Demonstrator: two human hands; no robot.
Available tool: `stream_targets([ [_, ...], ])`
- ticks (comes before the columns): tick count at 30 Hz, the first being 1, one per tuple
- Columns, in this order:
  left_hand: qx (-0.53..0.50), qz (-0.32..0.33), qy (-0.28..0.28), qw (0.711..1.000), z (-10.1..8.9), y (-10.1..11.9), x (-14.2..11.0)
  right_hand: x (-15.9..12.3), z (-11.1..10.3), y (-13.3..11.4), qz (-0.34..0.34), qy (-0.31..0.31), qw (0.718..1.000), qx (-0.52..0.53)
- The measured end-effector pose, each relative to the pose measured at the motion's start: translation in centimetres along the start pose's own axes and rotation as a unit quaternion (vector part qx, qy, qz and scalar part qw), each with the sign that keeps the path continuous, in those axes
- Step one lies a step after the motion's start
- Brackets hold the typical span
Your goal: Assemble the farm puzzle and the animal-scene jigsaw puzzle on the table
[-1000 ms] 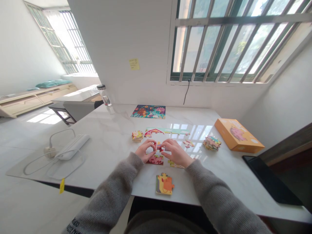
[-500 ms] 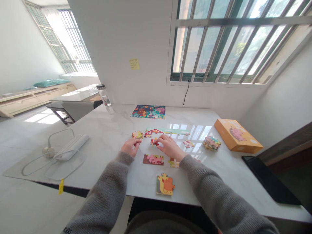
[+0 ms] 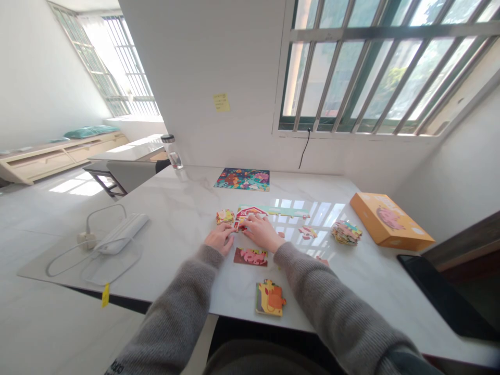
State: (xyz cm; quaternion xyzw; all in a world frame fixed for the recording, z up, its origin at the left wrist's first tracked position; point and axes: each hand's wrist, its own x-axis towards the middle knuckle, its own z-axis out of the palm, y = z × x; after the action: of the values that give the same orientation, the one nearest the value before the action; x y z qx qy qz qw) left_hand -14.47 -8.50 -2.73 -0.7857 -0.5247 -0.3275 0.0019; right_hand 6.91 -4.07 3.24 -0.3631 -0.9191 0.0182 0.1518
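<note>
My left hand [image 3: 220, 237] and my right hand [image 3: 262, 232] lie on the white marble table [image 3: 179, 208], their fingertips meeting on a small red puzzle piece [image 3: 241, 225] pressed against the left end of a joined strip with a red barn [image 3: 269, 211]. The fingers of both hands are bent down on the piece. A pink pig section [image 3: 250, 256] lies just below my hands. An orange giraffe section [image 3: 270, 298] sits near the front edge. A small stack of pieces [image 3: 225, 216] is beside my left fingertips.
A finished colourful puzzle [image 3: 242, 178] lies at the back, a pile of loose pieces [image 3: 346, 232] and an orange box [image 3: 390, 224] on the right. A white power strip with cable [image 3: 117, 234] is at left, a bottle [image 3: 173, 152] at the back, a dark chair [image 3: 449, 299] at right.
Both hands moved away from me, from above the pig section up to the barn strip, carrying the small red piece there. The view shifted slightly left.
</note>
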Motion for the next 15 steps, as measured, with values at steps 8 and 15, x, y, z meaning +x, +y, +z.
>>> stream_targets([
  [8, 0.05, -0.001, -0.056, 0.997, -0.9, 1.9, -0.2, 0.2, -0.1, -0.2, 0.006, 0.0, 1.0, -0.004],
  [15, 0.043, -0.008, -0.056, 0.997, -1.0, 2.3, -0.2, 0.4, -0.1, -0.1, 0.013, -0.003, 1.0, 0.004],
])
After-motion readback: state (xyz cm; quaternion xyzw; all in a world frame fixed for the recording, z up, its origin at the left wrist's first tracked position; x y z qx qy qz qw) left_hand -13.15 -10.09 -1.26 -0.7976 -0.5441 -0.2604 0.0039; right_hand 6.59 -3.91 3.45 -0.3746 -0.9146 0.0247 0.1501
